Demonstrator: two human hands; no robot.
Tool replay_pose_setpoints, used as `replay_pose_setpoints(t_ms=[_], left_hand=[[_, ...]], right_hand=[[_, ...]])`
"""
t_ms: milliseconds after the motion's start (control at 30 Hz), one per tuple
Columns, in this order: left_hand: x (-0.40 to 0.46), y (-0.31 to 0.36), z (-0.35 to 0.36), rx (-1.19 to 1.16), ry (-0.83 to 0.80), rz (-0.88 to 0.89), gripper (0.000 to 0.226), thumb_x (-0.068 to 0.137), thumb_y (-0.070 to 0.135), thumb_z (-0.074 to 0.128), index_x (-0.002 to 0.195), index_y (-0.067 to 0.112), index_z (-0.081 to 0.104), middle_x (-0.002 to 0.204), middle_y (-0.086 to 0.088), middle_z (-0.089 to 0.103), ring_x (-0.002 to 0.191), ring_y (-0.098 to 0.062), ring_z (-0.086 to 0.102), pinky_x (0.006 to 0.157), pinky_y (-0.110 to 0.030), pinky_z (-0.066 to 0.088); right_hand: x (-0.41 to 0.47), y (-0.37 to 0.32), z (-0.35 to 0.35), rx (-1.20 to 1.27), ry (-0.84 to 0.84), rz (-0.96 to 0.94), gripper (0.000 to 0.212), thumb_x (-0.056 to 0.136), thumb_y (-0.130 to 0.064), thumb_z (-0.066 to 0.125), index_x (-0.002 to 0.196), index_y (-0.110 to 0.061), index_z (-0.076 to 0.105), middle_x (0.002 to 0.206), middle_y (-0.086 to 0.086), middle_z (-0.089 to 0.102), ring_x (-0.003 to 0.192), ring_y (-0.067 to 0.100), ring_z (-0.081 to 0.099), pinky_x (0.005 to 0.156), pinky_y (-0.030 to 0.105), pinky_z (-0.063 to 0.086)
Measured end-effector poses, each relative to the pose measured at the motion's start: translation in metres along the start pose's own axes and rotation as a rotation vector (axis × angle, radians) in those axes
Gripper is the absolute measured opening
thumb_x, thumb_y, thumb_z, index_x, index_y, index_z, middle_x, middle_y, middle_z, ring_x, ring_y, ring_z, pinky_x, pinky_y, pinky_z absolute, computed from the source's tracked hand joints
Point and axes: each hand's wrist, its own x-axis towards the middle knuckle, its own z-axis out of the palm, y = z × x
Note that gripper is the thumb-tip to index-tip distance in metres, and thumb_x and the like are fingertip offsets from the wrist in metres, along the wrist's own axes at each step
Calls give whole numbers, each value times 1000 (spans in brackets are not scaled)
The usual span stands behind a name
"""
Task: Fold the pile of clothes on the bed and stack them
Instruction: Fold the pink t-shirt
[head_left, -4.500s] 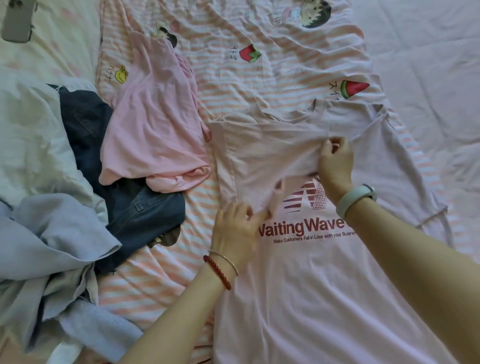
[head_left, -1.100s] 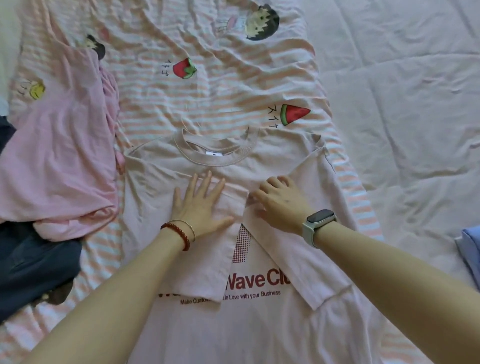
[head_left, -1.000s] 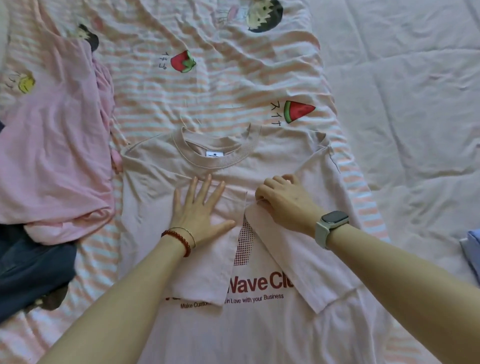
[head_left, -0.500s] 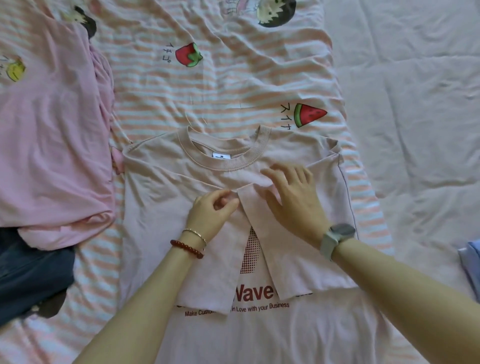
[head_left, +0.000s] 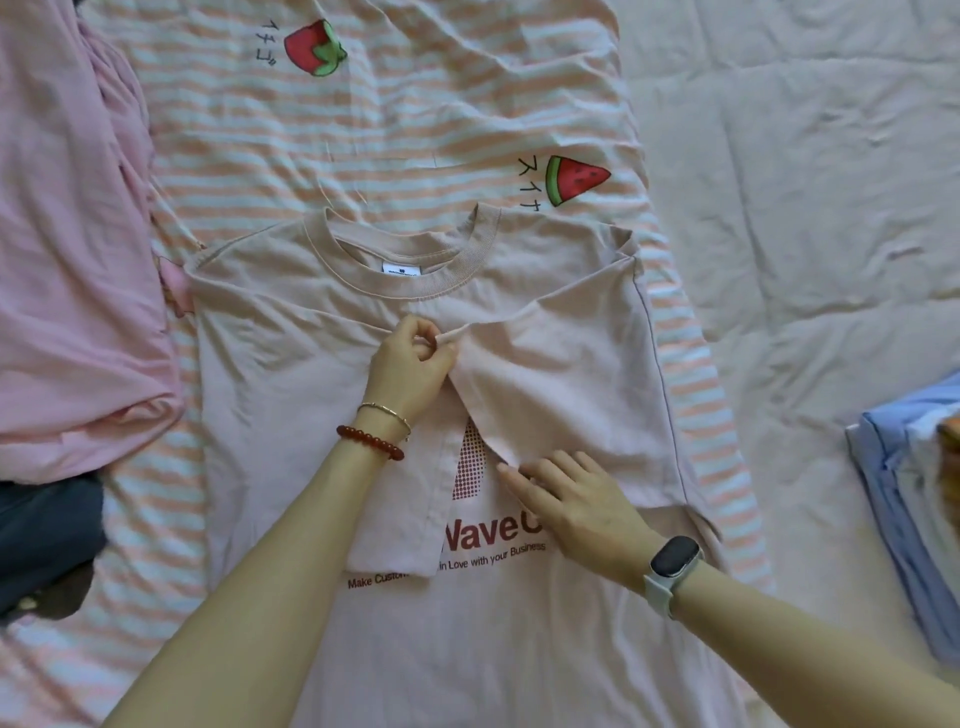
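Tee (head_left: 291, 405) lies face up on the striped sheet (head_left: 415, 130) on the bed, collar away from the person, both sleeves now folded in over the chest. 0.5 s ago both hands sat together at the sleeve tips near the collar; since then the right hand (head_left: 566, 499) has slid down the right sleeve's (head_left: 561, 384) inner edge to about the print line. Left hand (head_left: 410, 364) stayed up top, fingers curled and pinching the sleeve corner just below the collar. Right-hand fingers are straight, lightly apart, pressing the sleeve edge flat.

Read: sleeve fold is being squared and tensioned between 2 points. Likely next is folding the body up from the hem; hem is out of frame.

Materials: tee is soft matte beige-pink cotton knit, ribbed round collar, white neck tag, dark red print partly covered by the sleeves. It creases easily; shallow wrinkles fan from the pinch. Sheet is thin and rumpled, with fruit prints.

Pink top (head_left: 67, 260) and dark denim (head_left: 47, 540) wait at left, unfolded. Folded blue stack (head_left: 904, 525) sits at right, well apart from the tee.
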Motion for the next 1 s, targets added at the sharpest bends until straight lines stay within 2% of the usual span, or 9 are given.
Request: replay_pose_setpoints(t_ms=[100,200,333,467,533,667,733,867,1000], left_hand=[[-4,-2,-5,-44,62,-3,22,87,12,58,74,20,43,65,-2,55,61,-22,52,64,-34,44],[-9,-14,-15,366,193,35,9,87,19,55,91,16,48,85,-1,58,81,-25,51,70,-35,41],[-20,-30,-18,779,272,313,48,83,24,61,128,11,52,126,-15,54,114,-36,49,86,-45,43],[-18,-38,-9,1142,-76,302,61,92,53,32,147,34,13,157,-5,6,144,-31,4,110,-52,11],[-11,-48,-7,1144,-152,205,62,93,57,23,146,39,-1,157,1,-9,143,-26,-10,111,-50,-2],[2,-28,-24,1023,105,495,44,81,38,42,117,24,63,133,-7,53,123,-29,49,95,-52,34],[25,-20,-48,1061,245,489,46,80,33,42,119,20,62,132,-9,53,122,-29,49,94,-53,33],[76,-17,-103,1080,206,47,66,89,50,42,146,28,17,155,-6,15,142,-24,8,110,-54,3],[98,-7,-135,1070,201,-42,48,90,49,40,130,23,43,130,-7,51,126,-27,36,107,-47,13]], right_hand=[[0,-14,-6,193,2,-48,40,86,-20,53,124,-9,49,96,8,65,77,24,60,63,30,49],[-1,-17,-10,239,-143,-145,46,91,-40,44,124,-12,58,109,8,64,90,24,62,70,31,50],[17,0,-13,61,-109,-69,44,90,-36,42,125,-16,59,127,7,59,113,27,57,94,40,38],[51,21,-14,-92,-375,231,55,96,-43,20,148,-27,16,156,6,5,144,31,8,112,59,-1],[58,30,-11,-92,-398,243,53,97,-43,21,148,-29,17,157,6,7,144,28,8,112,55,3],[85,55,-30,-141,12,154,30,84,-23,55,112,-14,63,117,8,63,102,28,61,83,42,46],[107,79,-42,-237,23,268,48,78,-19,67,124,-10,57,129,14,55,116,31,54,92,50,42],[137,128,-53,-353,-259,489,80,91,-30,48,148,-11,-3,157,8,4,144,25,3,113,53,5],[159,139,-61,-288,-297,509,82,84,-37,57,145,-9,10,134,7,40,127,24,35,101,37,27]])
